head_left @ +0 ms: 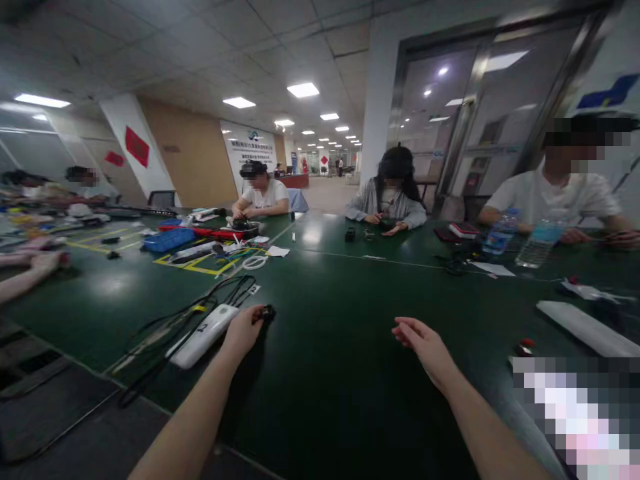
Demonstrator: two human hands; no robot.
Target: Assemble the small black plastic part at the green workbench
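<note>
My left hand (246, 327) is closed around a small black object (269, 313) at the table's left middle. Its kind is too blurred to make out. Right beside that hand lies a white box-shaped device (205, 335) marked "2", with black cables (165, 321) running alongside it. My right hand (419, 340) hovers over or rests on the green table (335, 373), fingers stretched forward and a little bent, and I see nothing in it.
Across the table sit several people. A blue basket (169, 240), a red tray (210, 232) and loose wires are at the left. Two water bottles (543, 241) (500, 233) and a long white bar (590, 328) stand or lie at the right. Another person's hand (46, 262) reaches in from the left.
</note>
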